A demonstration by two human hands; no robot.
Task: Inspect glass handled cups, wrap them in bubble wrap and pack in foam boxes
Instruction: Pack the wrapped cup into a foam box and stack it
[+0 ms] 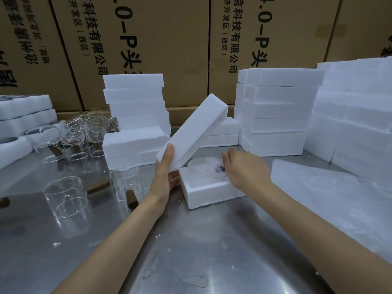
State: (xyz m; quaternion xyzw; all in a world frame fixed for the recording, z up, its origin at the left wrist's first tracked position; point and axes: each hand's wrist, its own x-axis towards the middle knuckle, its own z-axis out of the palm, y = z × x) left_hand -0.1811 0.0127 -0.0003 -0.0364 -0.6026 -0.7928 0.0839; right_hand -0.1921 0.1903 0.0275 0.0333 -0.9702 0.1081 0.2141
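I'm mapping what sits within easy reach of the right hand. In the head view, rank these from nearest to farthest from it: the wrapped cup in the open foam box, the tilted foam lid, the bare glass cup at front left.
From the right hand:
1. Wrapped cup, in the open foam box, under the fingertips.
2. Foam lid, tilted, to its left, gripped by the left hand.
3. Bare glass cup, far left on the steel table.

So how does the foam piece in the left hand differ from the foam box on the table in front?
The foam lid is tilted and gripped by the left hand; the foam box base lies flat on the steel table. The lid carries nothing visible; the base holds a wrapped cup, which the right hand touches. Both are white foam.
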